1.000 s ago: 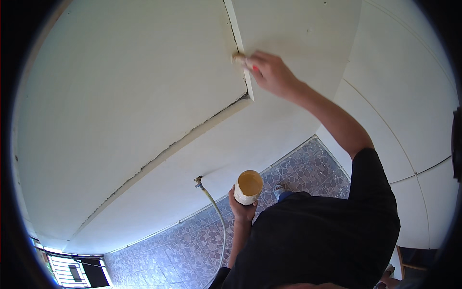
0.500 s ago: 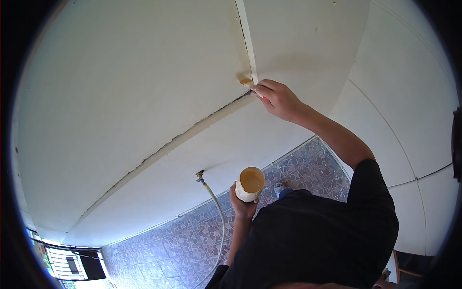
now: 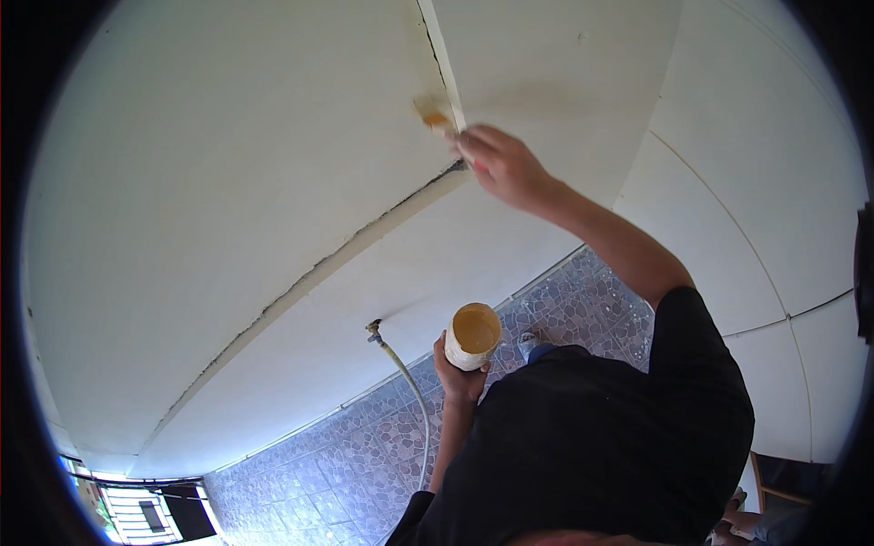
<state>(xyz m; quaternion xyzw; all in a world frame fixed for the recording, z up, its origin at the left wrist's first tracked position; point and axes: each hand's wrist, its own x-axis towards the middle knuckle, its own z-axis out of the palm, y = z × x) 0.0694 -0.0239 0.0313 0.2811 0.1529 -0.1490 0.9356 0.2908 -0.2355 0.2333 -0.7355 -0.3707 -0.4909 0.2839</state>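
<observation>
Paintbrush [image 3: 435,119] at 12 o'clock by the wall seam [image 3: 438,65], gripped in right hand [image 3: 506,168]. Left hand [image 3: 462,380] wraps tub [image 3: 464,356] at 5. Dark gap [image 3: 314,267] unfilled toward 8; can't tell how much is already coated.

Tap [image 3: 374,332] with pale hose [image 3: 411,380]; patterned tile floor [image 3: 364,455]; bright barred opening [image 3: 132,511]

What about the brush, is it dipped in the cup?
No, the right hand holds the brush up by the wall, away from the cup.
</observation>
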